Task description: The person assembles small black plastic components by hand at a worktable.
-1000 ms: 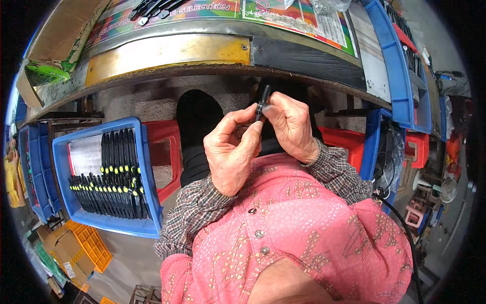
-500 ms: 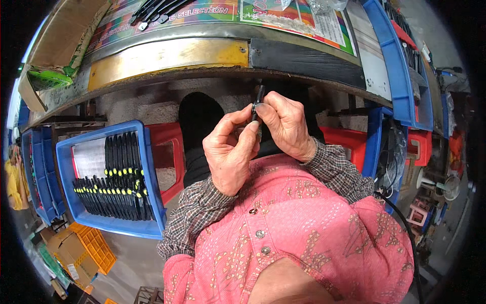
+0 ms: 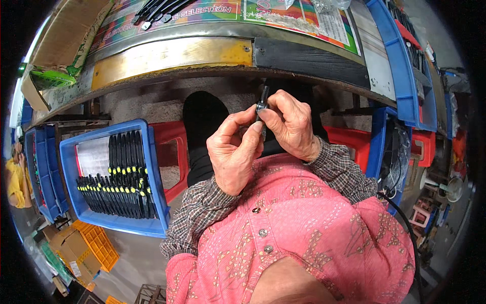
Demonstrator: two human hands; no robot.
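Above my lap, just in front of the table edge, both hands meet on one slim black piece [image 3: 264,95]. My left hand [image 3: 232,152] pinches its lower part between thumb and fingers. My right hand [image 3: 292,124] grips it higher up, the thumb laid across its middle. The piece stands nearly upright, tilted slightly right at the top; fingers cover much of it, so its exact kind cannot be told. To my left, a blue plastic tray [image 3: 158,180] holds rows of slim black pieces [image 3: 116,195] with yellow-green round dots.
The table's worn front edge [image 3: 172,57] runs across ahead. More black strips [image 3: 161,11] lie on it. A cardboard box [image 3: 63,38] stands at far left, blue bins [image 3: 400,55] at right. Red stools [image 3: 174,152] flank my legs. An orange crate [image 3: 103,248] sits lower left.
The view has shifted slightly. Both hands remain on the black piece at about the same place, with a small shift of the fingers; a wider part of the piece now shows between them.
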